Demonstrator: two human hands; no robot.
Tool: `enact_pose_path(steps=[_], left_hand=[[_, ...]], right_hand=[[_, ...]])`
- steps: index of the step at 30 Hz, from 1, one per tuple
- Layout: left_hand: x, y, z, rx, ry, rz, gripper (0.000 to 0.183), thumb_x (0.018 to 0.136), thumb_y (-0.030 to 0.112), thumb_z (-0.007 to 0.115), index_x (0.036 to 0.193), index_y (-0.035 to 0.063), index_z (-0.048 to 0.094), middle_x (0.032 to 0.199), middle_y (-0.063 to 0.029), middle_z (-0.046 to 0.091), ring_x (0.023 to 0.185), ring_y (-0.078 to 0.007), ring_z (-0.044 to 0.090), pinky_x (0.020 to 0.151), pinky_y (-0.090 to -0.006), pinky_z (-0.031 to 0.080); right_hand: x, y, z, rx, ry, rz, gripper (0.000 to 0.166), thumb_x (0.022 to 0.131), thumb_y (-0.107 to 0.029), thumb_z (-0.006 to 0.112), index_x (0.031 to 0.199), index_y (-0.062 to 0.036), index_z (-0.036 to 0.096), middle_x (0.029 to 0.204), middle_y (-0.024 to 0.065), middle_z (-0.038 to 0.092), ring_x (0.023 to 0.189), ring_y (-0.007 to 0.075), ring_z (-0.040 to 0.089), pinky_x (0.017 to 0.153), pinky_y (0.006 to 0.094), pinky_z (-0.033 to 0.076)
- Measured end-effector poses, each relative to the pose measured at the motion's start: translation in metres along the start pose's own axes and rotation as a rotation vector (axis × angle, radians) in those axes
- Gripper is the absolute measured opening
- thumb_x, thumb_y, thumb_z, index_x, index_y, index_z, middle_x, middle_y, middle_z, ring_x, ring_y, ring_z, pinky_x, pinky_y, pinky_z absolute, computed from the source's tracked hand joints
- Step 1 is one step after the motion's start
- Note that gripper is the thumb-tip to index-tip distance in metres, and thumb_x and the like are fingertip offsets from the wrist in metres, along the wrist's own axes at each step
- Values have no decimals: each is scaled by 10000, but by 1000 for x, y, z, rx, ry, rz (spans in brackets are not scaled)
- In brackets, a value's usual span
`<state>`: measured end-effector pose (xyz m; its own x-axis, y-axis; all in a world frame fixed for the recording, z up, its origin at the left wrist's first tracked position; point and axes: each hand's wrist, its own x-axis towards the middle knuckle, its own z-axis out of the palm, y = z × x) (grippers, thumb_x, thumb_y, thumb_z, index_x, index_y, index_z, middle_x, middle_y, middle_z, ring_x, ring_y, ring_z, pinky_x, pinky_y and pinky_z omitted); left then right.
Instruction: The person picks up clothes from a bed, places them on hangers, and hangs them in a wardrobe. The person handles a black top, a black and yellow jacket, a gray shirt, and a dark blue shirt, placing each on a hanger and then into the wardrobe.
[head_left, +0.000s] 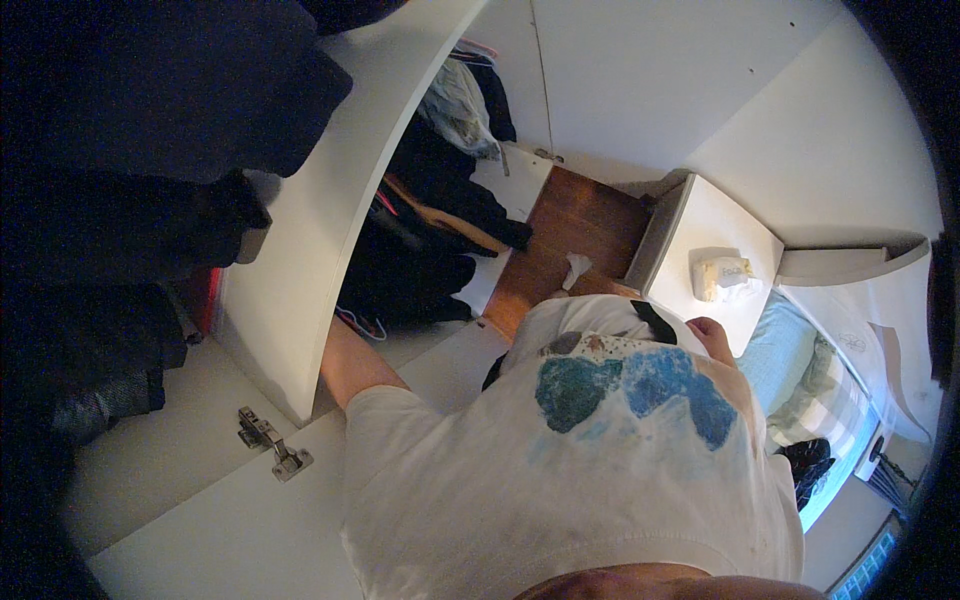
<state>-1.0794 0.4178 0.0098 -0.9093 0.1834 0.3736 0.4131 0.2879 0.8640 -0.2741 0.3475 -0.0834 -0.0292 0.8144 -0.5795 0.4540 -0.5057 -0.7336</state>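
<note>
My left forearm reaches in beside the pale wardrobe panel, where dark hanging clothes are; my left hand is hidden. My right hand is by my right side, next to white fabric with a black patch and close to a small white table. Its fingers are partly hidden, and whether they grip the fabric is unclear. The white T-shirt I wear has green and blue prints. A light grey garment hangs farther back in the wardrobe.
A soft pack bearing writing lies on the table. At the right is a bed with a checked pillow. A metal door hinge sticks out at lower left. More dark clothes fill the left. A bare foot rests on the brown floor.
</note>
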Motion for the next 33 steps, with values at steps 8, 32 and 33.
enact_pose_path(steps=[8, 32, 33], left_hand=[[13, -1, -1, 42, -24, -3, 255, 770, 68, 525, 995, -52, 524, 953, -128, 571, 797, -231, 541, 733, -365, 467], [43, 3, -38, 156, -8, -3, 317, 716, 49, 549, 1014, -53, 516, 976, -140, 570, 819, -242, 549, 748, -373, 471], [44, 3, -40, 165, -2, -4, 320, 714, 48, 550, 1015, -53, 516, 977, -140, 570, 820, -242, 549, 749, -374, 471]], right_hand=[[1, 9, 10, -24, 32, -50, 218, 802, -190, 595, 813, 26, 625, 691, 89, 614, 626, 143, 549, 589, 294, 452], [-3, 29, 17, -38, 47, -15, 207, 809, -186, 597, 820, 20, 622, 681, 71, 603, 616, 125, 538, 566, 269, 440], [-2, 30, 17, -53, 51, -26, 198, 812, -186, 594, 825, 9, 623, 669, 55, 596, 606, 113, 530, 545, 262, 434]])
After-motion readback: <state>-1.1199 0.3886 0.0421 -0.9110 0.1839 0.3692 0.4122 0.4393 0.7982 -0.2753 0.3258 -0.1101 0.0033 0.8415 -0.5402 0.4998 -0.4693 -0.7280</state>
